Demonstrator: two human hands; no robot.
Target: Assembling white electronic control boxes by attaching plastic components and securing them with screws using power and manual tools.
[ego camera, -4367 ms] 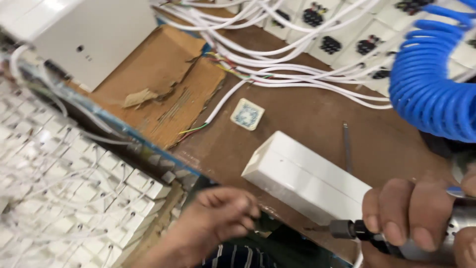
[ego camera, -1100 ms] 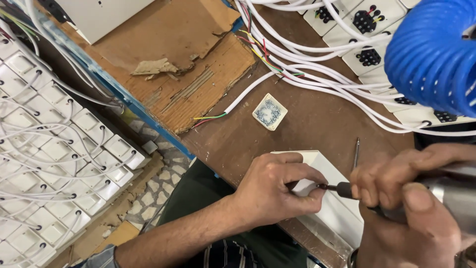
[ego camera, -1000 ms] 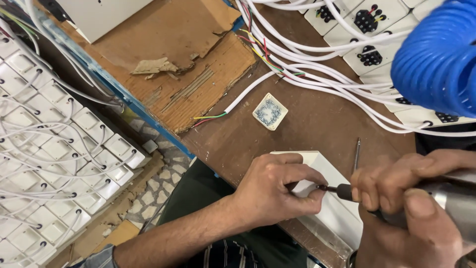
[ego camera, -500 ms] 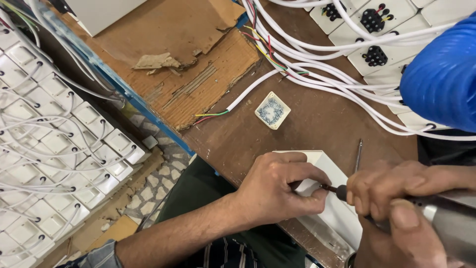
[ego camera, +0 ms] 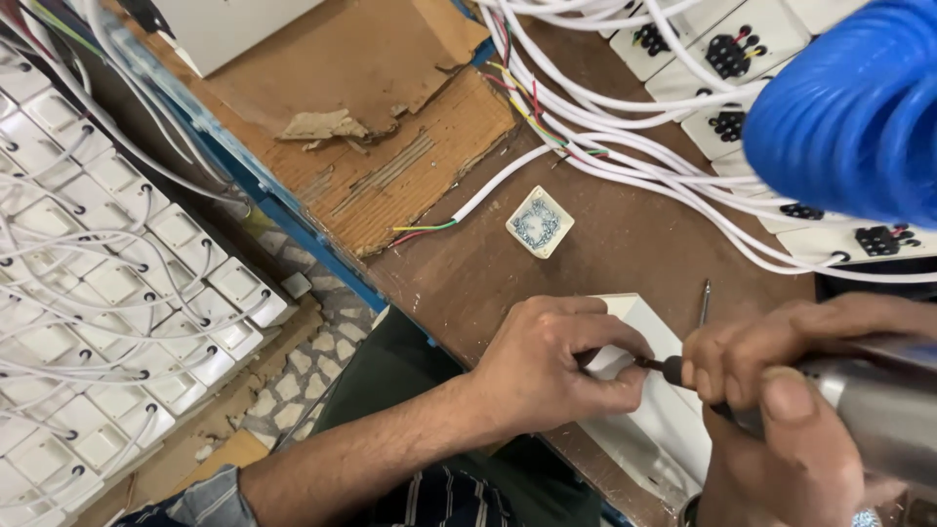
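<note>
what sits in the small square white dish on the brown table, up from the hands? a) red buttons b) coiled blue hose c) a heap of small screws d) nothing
C: the small square dish holds a heap of small grey metal screws, lying on the brown table above the left hand and the white box that it steadies.

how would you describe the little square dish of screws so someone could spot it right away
Start at the brown workbench and find the torn cardboard sheet at its upper left. Just right of the cardboard's lower corner, beside the loose white cable with red, yellow and green wire ends, sits the small square tray. It alone is cream-rimmed and holds tiny metal screws, well above the left hand.
</note>
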